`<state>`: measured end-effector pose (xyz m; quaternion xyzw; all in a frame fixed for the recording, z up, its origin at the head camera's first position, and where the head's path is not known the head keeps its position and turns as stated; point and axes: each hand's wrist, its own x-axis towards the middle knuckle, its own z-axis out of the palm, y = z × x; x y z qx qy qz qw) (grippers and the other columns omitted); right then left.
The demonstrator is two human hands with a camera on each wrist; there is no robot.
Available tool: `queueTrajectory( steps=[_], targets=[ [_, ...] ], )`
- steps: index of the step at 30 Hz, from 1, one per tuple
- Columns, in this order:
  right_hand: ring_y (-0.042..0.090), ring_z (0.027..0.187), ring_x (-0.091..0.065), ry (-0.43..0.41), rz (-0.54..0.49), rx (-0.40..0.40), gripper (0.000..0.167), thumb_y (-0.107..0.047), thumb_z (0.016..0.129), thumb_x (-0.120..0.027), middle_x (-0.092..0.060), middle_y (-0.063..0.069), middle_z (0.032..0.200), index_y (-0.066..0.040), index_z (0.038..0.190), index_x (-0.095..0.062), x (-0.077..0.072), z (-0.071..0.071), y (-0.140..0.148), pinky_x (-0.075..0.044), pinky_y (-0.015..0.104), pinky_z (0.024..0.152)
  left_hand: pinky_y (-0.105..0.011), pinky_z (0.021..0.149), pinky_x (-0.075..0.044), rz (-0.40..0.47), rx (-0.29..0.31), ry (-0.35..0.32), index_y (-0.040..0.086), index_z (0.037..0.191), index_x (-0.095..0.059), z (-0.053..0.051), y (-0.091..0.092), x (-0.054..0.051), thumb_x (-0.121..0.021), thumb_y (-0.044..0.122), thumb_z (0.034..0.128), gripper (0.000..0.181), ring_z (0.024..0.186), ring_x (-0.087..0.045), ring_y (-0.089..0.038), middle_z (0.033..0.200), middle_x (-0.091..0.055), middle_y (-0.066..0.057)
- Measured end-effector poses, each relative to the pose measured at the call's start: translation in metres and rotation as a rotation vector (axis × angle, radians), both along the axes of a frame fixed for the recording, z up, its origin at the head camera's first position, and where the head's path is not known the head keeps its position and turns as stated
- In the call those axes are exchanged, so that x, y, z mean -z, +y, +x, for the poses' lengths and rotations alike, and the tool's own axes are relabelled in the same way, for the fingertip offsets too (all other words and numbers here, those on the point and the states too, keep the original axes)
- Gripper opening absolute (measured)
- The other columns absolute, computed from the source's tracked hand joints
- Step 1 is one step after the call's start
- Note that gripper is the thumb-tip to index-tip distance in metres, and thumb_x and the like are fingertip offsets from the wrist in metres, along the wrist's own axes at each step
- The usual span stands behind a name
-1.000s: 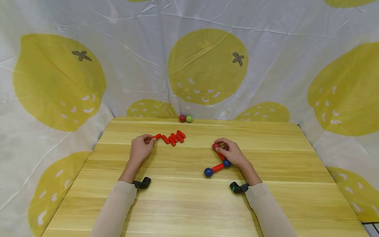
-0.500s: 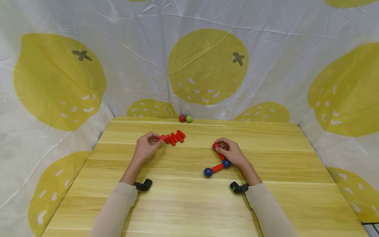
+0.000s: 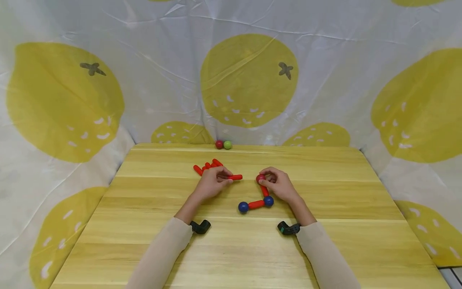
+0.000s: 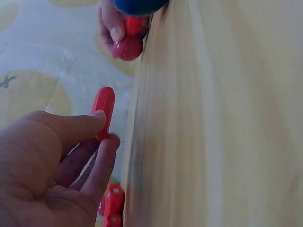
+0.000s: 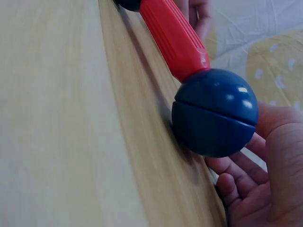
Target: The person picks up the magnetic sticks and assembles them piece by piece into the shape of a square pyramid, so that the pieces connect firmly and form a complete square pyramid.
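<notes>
While your left hand [image 3: 210,185] pinches a ridged red rod [image 3: 236,177] between thumb and fingers, your right hand [image 3: 284,187] grips a crimson ball [image 3: 260,179], joined to red connecting rods [image 3: 256,204] and two blue balls [image 3: 243,207] on that hand's near side. Loose red rods [image 3: 197,170] lie on the tabletop [image 3: 234,253] just beyond your left hand; a lime-green ball [image 3: 227,145] sits well beyond both hands.

Landmark: rightmost blue ball [image 3: 268,201]. Left hand [image 3: 213,184] left of it and a little farther off; thumb and fingertips pinched together, lower fingers bent. Right hand [image 3: 283,185] just beyond and to its right, thumb and fingers curled in a grip. Forearms [image 3: 330,253] in pale sleeves [image 3: 162,255], one either side of it, slanting inward.
</notes>
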<state>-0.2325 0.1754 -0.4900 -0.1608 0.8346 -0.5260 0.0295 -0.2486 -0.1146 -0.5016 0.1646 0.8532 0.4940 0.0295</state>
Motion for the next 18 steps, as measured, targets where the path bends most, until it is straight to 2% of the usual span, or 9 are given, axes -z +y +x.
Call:
queueTrajectory(
  steps=[5, 12, 18],
  targets=[
    [0.027, 0.080, -0.065, -0.008, 0.004, 0.044, 0.028, -0.007, 0.094, -0.075, -0.072, 0.024, 0.102, 0.005, 0.118, -0.069, 0.004, -0.002, -0.006, -0.050, 0.021, 0.061, -0.032, 0.089, -0.062, -0.010, -0.001, 0.007, 0.015, 0.103, -0.076, -0.005, 0.014, 0.003, -0.080, 0.012, 0.0905, 0.013, 0.096, -0.073, -0.015, 0.101, -0.075, -0.001],
    [0.025, 0.082, -0.067, -0.036, -0.041, 0.061, 0.034, -0.016, 0.094, -0.077, -0.073, 0.021, 0.109, 0.000, 0.123, -0.069, 0.035, -0.018, -0.006, -0.051, 0.022, 0.060, -0.031, 0.087, -0.062, -0.011, 0.042, 0.009, 0.014, 0.103, -0.076, -0.008, 0.029, 0.009, -0.079, 0.012, 0.0915, 0.012, 0.095, -0.074, -0.015, 0.102, -0.075, -0.002],
    [0.021, 0.077, -0.062, 0.005, -0.037, 0.062, 0.033, -0.023, 0.092, -0.080, -0.073, 0.015, 0.100, -0.007, 0.119, -0.071, 0.042, -0.020, -0.006, -0.049, 0.022, 0.062, -0.031, 0.086, -0.062, -0.020, 0.035, -0.003, 0.013, 0.103, -0.076, -0.008, 0.036, 0.010, -0.080, 0.013, 0.0912, 0.012, 0.094, -0.075, -0.015, 0.102, -0.076, -0.004]
  ],
)
